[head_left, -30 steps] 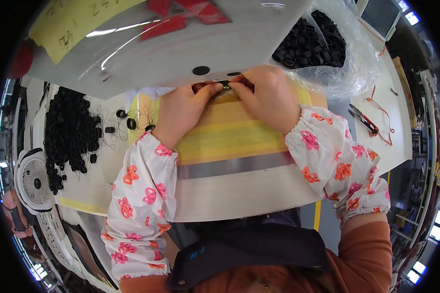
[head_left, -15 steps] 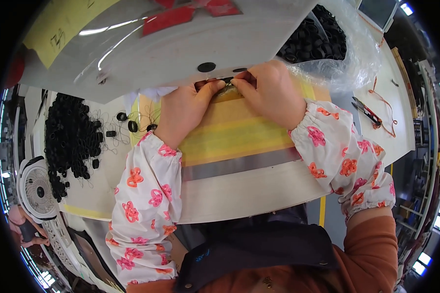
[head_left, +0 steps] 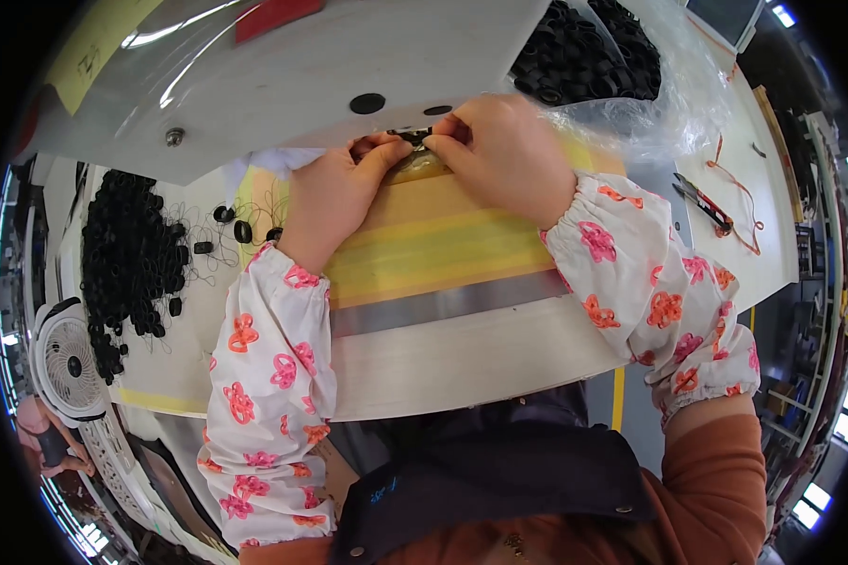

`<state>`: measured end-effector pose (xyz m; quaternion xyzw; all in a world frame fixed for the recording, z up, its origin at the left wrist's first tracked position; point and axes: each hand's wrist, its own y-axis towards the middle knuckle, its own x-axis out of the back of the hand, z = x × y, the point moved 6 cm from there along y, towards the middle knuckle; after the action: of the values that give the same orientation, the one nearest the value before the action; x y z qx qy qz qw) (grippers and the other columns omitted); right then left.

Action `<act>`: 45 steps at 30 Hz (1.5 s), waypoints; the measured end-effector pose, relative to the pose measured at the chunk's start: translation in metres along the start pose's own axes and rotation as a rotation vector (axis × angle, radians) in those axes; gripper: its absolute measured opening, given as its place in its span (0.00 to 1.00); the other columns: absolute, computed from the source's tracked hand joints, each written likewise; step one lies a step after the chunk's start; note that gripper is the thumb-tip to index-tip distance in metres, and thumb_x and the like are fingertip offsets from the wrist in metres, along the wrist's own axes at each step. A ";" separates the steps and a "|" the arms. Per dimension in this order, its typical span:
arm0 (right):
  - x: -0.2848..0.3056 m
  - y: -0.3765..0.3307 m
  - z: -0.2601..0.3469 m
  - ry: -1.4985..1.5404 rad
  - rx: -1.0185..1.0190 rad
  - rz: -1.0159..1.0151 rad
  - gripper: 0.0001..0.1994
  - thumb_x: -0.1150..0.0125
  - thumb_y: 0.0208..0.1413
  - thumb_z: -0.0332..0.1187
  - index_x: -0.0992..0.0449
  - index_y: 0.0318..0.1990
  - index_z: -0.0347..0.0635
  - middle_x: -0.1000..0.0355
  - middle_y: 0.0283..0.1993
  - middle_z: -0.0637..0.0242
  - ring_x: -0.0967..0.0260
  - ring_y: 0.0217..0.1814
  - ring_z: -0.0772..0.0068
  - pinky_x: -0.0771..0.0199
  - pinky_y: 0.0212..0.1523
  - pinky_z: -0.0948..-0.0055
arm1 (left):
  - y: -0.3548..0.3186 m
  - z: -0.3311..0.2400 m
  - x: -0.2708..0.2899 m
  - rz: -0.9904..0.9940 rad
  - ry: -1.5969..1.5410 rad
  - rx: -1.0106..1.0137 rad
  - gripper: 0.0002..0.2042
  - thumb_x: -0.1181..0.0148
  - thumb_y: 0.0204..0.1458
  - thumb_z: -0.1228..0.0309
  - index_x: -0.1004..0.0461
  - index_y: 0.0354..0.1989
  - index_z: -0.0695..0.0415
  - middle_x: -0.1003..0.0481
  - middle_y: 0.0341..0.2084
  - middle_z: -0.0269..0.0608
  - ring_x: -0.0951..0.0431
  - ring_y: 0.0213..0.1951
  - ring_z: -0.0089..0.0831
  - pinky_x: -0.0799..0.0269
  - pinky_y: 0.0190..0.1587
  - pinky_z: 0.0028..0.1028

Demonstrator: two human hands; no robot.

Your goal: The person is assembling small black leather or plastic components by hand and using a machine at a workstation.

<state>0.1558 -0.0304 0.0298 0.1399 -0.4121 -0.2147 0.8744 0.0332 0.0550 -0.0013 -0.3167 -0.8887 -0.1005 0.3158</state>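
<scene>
My left hand (head_left: pixel 334 193) and my right hand (head_left: pixel 509 155) meet beneath the grey-white head of a sewing machine (head_left: pixel 254 122). Thumb and fingers of each are pinched together on a small black piece (head_left: pixel 413 138) between them. It resembles the black loops lying around, but the fingers and the machine hide most of it. Below the hands, yellow and tan tape (head_left: pixel 443 240) covers the work surface. White sleeve covers with pink and orange flowers reach to both wrists.
Many black loops joined by threads (head_left: pixel 132 254) are heaped at left. A clear plastic bag (head_left: pixel 693 104) at the back right holds more black rings (head_left: pixel 584 56). Thread snips (head_left: pixel 702 204) and an orange cord (head_left: pixel 752 212) lie at right. A white fan (head_left: pixel 69 363) stands at far left.
The whole view has shifted slightly, so the machine and hands appear higher and farther left. Both hands stay pinched together at the same spot under the machine.
</scene>
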 end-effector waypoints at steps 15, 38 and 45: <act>-0.001 -0.002 -0.003 0.029 0.113 -0.024 0.05 0.43 0.39 0.26 0.33 0.20 0.36 0.33 0.17 0.61 0.34 0.18 0.64 0.35 0.19 0.71 | -0.003 -0.015 0.000 -0.027 -0.052 -0.141 0.14 0.44 0.44 0.59 0.28 0.23 0.60 0.30 0.13 0.37 0.32 0.15 0.27 0.38 0.22 0.24; 0.034 0.012 -0.028 -0.571 0.183 -0.060 0.06 0.47 0.36 0.23 0.31 0.27 0.37 0.37 0.31 0.59 0.35 0.33 0.58 0.33 0.31 0.65 | -0.035 0.018 0.054 -0.374 0.693 -0.435 0.11 0.51 0.44 0.72 0.29 0.37 0.58 0.30 0.37 0.43 0.33 0.43 0.40 0.43 0.47 0.37; 0.040 0.011 -0.002 -0.354 0.234 -0.160 0.07 0.50 0.35 0.20 0.31 0.27 0.35 0.35 0.29 0.59 0.34 0.27 0.60 0.32 0.27 0.68 | -0.044 -0.017 0.043 -0.468 0.582 -0.592 0.09 0.51 0.45 0.74 0.31 0.34 0.62 0.29 0.35 0.47 0.33 0.41 0.44 0.40 0.43 0.37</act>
<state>0.1831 -0.0400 0.0599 0.2330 -0.5685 -0.2554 0.7465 -0.0112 0.0361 0.0394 -0.1429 -0.7439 -0.5022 0.4170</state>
